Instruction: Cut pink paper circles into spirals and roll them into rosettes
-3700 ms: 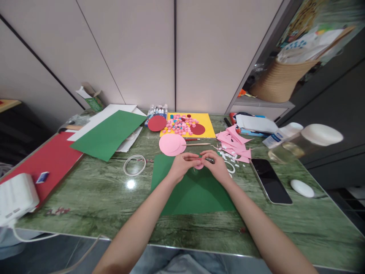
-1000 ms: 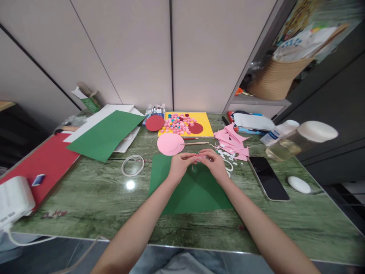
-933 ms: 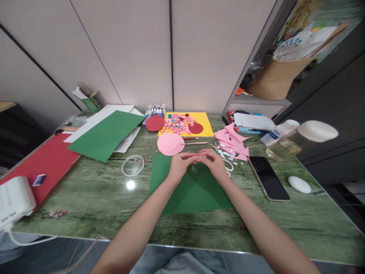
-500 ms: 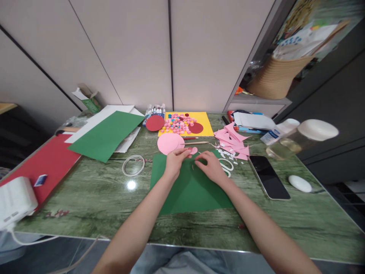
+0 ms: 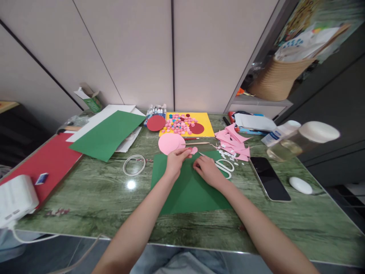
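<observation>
My left hand [image 5: 175, 160] pinches a small pink paper piece [image 5: 194, 150] just above the far edge of a green paper sheet [image 5: 191, 190] that lies flat in front of me. My right hand [image 5: 207, 170] rests on that sheet with its fingertips bunched together and pressed down; what is under them is hidden. White-handled scissors [image 5: 225, 167] lie right beside my right hand, their tip pointing towards the pink piece. A large pink paper disc [image 5: 170, 143] lies just beyond my left hand.
A yellow sheet [image 5: 207, 129] holds several small pink rolls and dark red discs. Pink offcuts [image 5: 234, 142], a phone [image 5: 269, 178], a mouse [image 5: 300, 185] and a jar [image 5: 303, 142] are at the right. Green [image 5: 107, 133] and red [image 5: 48, 160] sheets, a white ring [image 5: 134, 164] and a white box [image 5: 15, 199] are at the left.
Both hands held the pink piece together over the sheet. Now the left hand alone holds it, moved farther away, and the right hand has dropped onto the green sheet.
</observation>
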The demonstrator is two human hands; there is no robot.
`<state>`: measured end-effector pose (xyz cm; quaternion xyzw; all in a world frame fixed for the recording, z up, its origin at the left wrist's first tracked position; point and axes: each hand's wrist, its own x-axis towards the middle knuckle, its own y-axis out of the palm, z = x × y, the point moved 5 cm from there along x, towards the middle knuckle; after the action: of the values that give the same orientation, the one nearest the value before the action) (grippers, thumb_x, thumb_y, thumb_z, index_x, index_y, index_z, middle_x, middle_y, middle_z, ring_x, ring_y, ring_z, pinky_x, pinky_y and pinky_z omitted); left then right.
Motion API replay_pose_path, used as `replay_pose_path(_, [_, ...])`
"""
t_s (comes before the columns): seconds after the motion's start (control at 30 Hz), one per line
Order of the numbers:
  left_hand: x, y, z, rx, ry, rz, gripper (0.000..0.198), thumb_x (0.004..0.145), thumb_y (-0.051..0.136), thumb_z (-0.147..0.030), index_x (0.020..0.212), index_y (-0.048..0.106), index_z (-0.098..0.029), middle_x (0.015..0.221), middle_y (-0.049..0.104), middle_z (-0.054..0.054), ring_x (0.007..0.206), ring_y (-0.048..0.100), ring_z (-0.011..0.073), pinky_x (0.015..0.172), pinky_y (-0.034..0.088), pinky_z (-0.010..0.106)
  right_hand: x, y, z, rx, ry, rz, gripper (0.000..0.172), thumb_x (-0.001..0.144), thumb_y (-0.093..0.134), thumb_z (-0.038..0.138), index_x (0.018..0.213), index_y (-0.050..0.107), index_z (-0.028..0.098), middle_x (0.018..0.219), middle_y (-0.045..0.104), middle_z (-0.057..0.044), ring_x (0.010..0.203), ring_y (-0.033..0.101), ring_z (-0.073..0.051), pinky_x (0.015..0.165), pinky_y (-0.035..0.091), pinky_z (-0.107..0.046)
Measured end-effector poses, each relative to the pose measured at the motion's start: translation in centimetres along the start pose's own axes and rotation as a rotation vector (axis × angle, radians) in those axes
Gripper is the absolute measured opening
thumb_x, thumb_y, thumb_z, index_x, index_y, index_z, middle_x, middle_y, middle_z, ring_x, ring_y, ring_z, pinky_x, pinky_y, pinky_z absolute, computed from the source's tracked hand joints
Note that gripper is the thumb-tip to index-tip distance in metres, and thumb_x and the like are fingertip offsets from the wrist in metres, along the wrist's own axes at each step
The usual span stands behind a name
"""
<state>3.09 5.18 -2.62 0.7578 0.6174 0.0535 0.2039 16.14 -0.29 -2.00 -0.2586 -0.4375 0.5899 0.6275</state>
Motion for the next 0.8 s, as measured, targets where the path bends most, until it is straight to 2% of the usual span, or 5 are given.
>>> replay_pose_path(0.1, [0.1,-0.1,0.1,0.003,0.000,-0.003,0.030,0.059,0.074,-0.030,0.083,0.071,-0.013,0.083,0.070,0.007,0.062,0.060,0.0087,0.074,0.048,0.027,0.3,-2.3,-3.7,0.018,0.174,-0.193,0.018,0.085,0.040,0.026,0.089,0.055,0.018,0.071,0.060,-0.004,0.064,0.056,-0.017,0.065,0.043,-0.031])
replay_pose_path(0.23, [0.0,0.0,0.0,0.046,0.008,0.020,0.032,0.060,0.072,-0.032,0.086,0.070,-0.013,0.086,0.070,0.008,0.064,0.061,0.0095,0.075,0.048,0.027,-0.5,-6.3,-9.3,0.113,0.363,-0.645,0.041,0.080,0.039,0.019,0.120,0.040,0.013,0.117,0.053,-0.016,0.107,0.052,-0.024,0.090,0.039,-0.042])
replay_pose_path(0.43, [-0.9,1.0,-1.1,0.269,0.099,0.107,0.029,0.064,0.068,-0.036,0.084,0.071,-0.015,0.081,0.071,0.007,0.063,0.061,0.0127,0.070,0.047,0.028,-0.4,-6.4,-8.4,-0.003,0.319,-0.649,0.061,0.081,0.046,0.032,0.137,0.025,0.017,0.146,0.014,-0.016,0.134,0.014,-0.030,0.103,0.018,-0.054])
replay_pose_path(0.6, [-1.5,1.6,-1.6,0.401,0.135,0.136,0.025,0.065,0.066,-0.035,0.081,0.071,-0.016,0.075,0.070,0.006,0.064,0.061,0.0140,0.065,0.045,0.025,-0.5,-6.5,-9.0,0.124,0.311,-0.743,0.034,0.081,0.048,0.037,0.107,0.055,0.017,0.124,0.044,-0.015,0.119,0.038,-0.026,0.099,0.029,-0.046])
replay_pose_path(0.8, [-1.4,1.6,-1.1,0.414,0.107,0.145,0.028,0.065,0.067,-0.037,0.082,0.071,-0.015,0.074,0.070,0.007,0.063,0.061,0.0141,0.063,0.044,0.024,-0.7,-6.2,-13.2,0.319,0.448,-0.890,0.026,0.077,0.051,0.037,0.087,0.056,0.013,0.080,0.056,-0.006,0.071,0.053,-0.018,0.072,0.045,-0.037])
